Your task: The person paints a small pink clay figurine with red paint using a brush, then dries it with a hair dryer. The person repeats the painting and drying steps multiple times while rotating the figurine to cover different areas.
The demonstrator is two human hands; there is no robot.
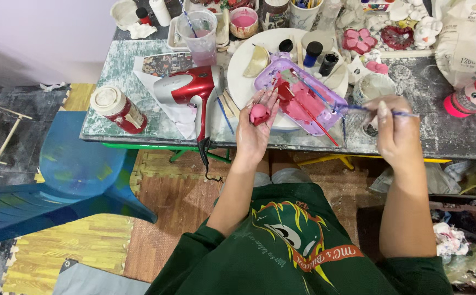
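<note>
Figurine [259, 114], small and pink, is cradled in the left hand [254, 128] over the table [440, 136] edge, fingers curled around it. Brush [396, 113] is pinched in the right hand [396, 134], tip toward the purple tray [325, 104].

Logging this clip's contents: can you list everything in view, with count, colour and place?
small figure: one, pink, in left palm
paintbrush: one, blue handle, in right hand, tip over the tray
palette tray: one, purple, smeared pink, on white plate
plate: one, white, table centre
hair dryer: one, red and silver, left of plate
jar: one, red, white lid, table's left corner
plastic cup: one, clear, pinkish water, table's far side
squeeze bottle: one, pink, table's right edge
chair: one, blue, left of table
left hand: fingers cupping the figure
right hand: fingers pinching the brush
</note>
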